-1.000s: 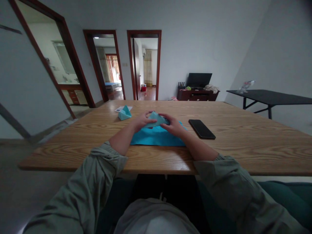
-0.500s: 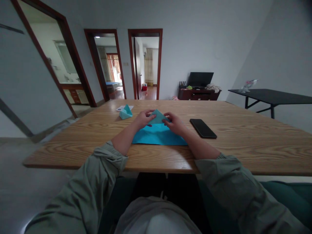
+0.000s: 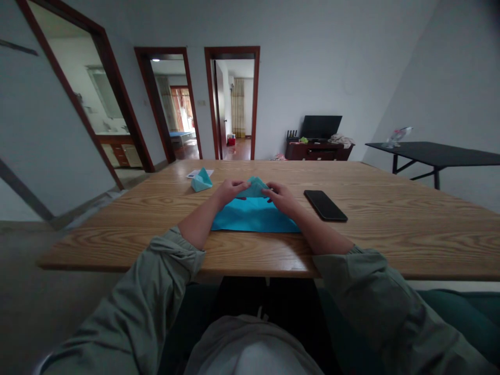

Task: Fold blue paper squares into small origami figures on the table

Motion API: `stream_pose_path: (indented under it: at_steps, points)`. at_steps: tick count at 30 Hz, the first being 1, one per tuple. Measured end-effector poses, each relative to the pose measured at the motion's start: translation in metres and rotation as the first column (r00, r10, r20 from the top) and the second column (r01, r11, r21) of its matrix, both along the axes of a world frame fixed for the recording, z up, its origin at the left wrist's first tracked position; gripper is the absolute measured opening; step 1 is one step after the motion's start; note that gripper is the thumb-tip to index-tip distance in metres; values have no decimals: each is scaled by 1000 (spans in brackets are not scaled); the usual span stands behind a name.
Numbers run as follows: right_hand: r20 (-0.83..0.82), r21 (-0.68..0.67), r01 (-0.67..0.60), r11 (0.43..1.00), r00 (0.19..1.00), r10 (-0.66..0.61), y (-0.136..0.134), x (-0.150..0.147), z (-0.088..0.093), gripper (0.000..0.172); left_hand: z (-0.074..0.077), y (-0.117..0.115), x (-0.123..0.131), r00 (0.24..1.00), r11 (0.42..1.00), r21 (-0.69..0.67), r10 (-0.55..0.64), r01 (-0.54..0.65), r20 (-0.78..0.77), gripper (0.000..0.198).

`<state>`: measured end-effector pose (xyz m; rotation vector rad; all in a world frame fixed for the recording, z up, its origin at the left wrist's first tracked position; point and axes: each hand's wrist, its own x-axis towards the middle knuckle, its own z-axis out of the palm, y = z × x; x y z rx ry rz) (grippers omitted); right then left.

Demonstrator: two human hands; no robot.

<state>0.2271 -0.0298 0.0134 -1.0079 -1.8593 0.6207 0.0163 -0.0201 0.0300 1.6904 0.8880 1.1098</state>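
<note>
A light teal folded paper piece (image 3: 253,187) is held just above the wooden table (image 3: 390,229). My left hand (image 3: 228,191) pinches its left side and my right hand (image 3: 282,198) pinches its right side, fingers closed on it. Under the hands lies a flat stack of bright blue paper sheets (image 3: 253,219). A finished folded teal paper shape (image 3: 201,180) stands further back on the left, beside a small white card (image 3: 197,173).
A black phone (image 3: 325,204) lies face up right of the blue sheets. A black side table (image 3: 441,154) stands at the right wall. Behind the table are a low cabinet with a dark screen (image 3: 319,127) and several open doorways (image 3: 233,104).
The folded piece has gone from a crumpled bundle to a raised triangular flap and now sits lower and flatter between my fingers. Both hands have stayed on it.
</note>
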Motion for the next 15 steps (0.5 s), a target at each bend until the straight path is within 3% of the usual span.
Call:
stream_pose_path:
  at_steps: [5,10,15]
  points:
    - [-131,-86,-44,995,991,32,-1,-3,3,42,-3,5,-3,1000,1000,7,1,-2,18,44]
    - [-48,-55,-34,998,998,31,-1,-2,2,39,-5,8,-3,999,998,37,44,-44,1,60]
    - [23,28,-17,999,1000,17,3,-2,-3,37,-6,11,-3,998,996,72,49,-52,46,61]
